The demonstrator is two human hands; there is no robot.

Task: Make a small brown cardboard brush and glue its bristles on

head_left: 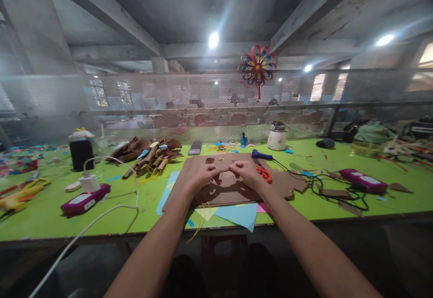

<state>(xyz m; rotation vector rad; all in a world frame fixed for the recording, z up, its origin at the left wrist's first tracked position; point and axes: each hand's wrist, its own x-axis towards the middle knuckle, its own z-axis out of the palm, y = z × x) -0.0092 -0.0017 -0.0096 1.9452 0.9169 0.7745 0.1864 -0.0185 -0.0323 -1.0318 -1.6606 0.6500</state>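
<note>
My left hand [202, 174] and my right hand [246, 172] are both closed in a pinch on the two ends of a thin rolled brown paper strip [223, 169], held just above a large brown paper sheet [233, 188]. Orange-handled scissors [263, 173] lie right beside my right hand. Thin yellow strands [199, 219] trail off the sheet's near edge. Blue paper sheets [241, 215] stick out from under the brown sheet.
A heap of brown paper rolls [145, 154] lies at the back left. A white charger and cable [89, 183] sit on a magenta box [85, 200]; another magenta box [363, 180] is at right. A blue glue gun [261, 155], black cable [333, 193] and white kettle [278, 136] stand behind.
</note>
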